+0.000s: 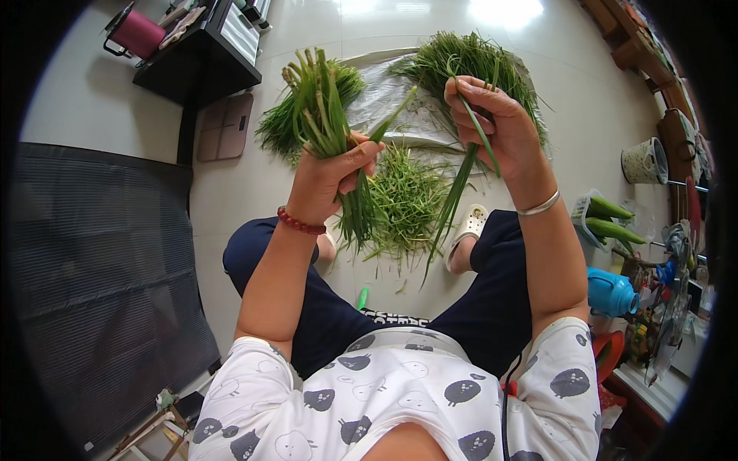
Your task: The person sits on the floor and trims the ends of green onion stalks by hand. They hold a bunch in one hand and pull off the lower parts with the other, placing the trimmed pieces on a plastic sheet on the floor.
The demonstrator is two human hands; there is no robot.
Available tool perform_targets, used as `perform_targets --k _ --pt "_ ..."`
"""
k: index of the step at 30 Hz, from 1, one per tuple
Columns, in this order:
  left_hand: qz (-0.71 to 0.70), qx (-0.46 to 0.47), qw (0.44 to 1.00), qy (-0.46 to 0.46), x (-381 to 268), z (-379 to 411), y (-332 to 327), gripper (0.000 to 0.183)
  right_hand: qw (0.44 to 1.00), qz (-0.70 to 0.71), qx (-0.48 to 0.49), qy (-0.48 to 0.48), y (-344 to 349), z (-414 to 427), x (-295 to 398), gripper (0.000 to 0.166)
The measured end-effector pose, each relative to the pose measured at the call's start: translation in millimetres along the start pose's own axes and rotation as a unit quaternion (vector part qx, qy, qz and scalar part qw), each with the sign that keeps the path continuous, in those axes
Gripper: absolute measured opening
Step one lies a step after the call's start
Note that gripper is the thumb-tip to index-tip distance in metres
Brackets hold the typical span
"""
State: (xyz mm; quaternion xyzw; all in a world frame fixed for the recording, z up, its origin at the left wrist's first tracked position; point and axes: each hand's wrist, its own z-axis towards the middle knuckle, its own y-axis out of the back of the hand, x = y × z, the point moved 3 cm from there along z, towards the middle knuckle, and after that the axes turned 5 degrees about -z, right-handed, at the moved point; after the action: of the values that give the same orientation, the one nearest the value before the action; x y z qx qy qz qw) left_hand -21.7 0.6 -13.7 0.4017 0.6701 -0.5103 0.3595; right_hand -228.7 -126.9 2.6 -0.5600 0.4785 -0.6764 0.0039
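My left hand [340, 173] is closed around a thick bunch of long green leafy stalks [319, 109], which look like garlic chives. Their pale cut ends point away from me and the leaves hang below my fist. A few thin green stalks [461, 173] are pinched in my right hand [490, 115], their tips trailing toward my foot. Between my feet lies a loose heap of yellowish-green trimmings [406, 201]. Beyond my hands, a large pile of greens [467, 57] rests on a silvery plastic sheet [375, 80]. Another pile of greens [282, 127] is behind my left hand.
A bathroom scale [225, 127] lies on the tiled floor [230, 196] beside a black cabinet [202, 63]. On my right stand a patterned bin [643, 161], a basket with long green vegetables [611, 216] and a blue jug [611, 291]. A green handle [363, 298] shows near my lap.
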Motion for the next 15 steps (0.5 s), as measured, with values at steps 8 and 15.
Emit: perform_targets --k 8,15 --pt "-0.049 0.014 0.999 -0.001 -0.4 0.4 3.7 0.017 0.986 -0.163 -0.011 0.039 -11.9 -9.5 7.2 0.021" --pt "-0.153 0.083 0.983 0.05 7.5 1.1 7.5 0.01 0.854 -0.519 -0.031 -0.03 -23.8 -6.3 -15.5 0.026"
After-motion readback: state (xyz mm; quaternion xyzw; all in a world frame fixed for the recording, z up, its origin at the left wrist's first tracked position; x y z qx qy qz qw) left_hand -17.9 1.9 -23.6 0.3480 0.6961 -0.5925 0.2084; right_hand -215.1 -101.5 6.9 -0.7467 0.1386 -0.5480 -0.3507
